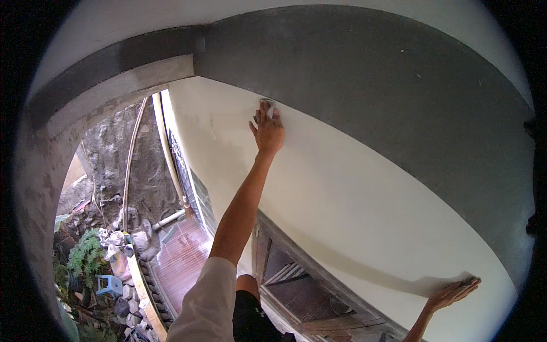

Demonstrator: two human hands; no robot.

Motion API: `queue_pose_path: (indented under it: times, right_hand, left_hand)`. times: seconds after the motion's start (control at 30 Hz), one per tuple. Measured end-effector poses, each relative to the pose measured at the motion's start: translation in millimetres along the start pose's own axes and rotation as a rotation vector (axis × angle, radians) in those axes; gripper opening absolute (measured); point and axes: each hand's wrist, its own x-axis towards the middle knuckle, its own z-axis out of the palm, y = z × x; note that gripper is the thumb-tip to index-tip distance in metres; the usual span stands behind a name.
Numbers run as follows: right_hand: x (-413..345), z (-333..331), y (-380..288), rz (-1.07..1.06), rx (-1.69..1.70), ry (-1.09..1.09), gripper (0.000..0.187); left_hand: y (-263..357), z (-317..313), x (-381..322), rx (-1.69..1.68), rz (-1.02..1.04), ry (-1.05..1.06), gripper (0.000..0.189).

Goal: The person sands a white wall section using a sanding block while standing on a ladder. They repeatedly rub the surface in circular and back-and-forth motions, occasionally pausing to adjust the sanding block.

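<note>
My left hand (269, 134) reaches up the cream-painted wall (324, 179), its fingers on a small white and grey piece (270, 112), perhaps a folded sheet or cloth. That piece presses against the wall just under the edge of the dark grey painted band (342, 72). Its exact kind is partly hidden by the fingers. Far lower right, my right hand (455, 293) rests against the same wall, fingers extended, with no object seen in it. A shadow stretches left from it across the wall.
Below the wall is a wooden window frame (295, 256) with glass panes. At the lower left, far below, lie a red-brown tiled floor (183, 252), a blue plastic stool (109, 285), stones (132, 305) and plants (85, 254). Pipes (166, 145) run beside a rough wall (111, 149).
</note>
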Motion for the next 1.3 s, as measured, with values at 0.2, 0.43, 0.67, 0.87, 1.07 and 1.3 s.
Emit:
queue_pose_path:
  times: [0.2, 0.43, 0.67, 0.87, 1.07, 1.3]
  right_hand:
    - [-1, 5, 1, 0.003, -0.131, 0.021, 0.056]
    - [-3, 8, -8, -0.039, -0.132, 0.068, 0.054]
    - [-5, 2, -8, -0.134, -0.139, 0.065, 0.052]
    - [-9, 3, -11, -0.087, -0.156, 0.053, 0.055]
    - [-12, 6, -10, 0.005, -0.160, 0.027, 0.056]
    - [-11, -1, -9, -0.076, -0.081, 0.036, 0.048]
  left_hand:
    - [13, 21, 22, -0.192, -0.043, 0.251, 0.058]
    - [64, 41, -106, -0.152, 0.214, 0.162, 0.057]
    - [19, 23, -1, -0.330, -0.071, 0.342, 0.052]
    - [-5, 43, -14, -0.362, -0.108, 0.434, 0.053]
    - [-24, 112, -174, -0.597, -0.262, 0.436, 0.053]
    - [-54, 126, -192, 0.232, -0.436, 0.154, 0.051]
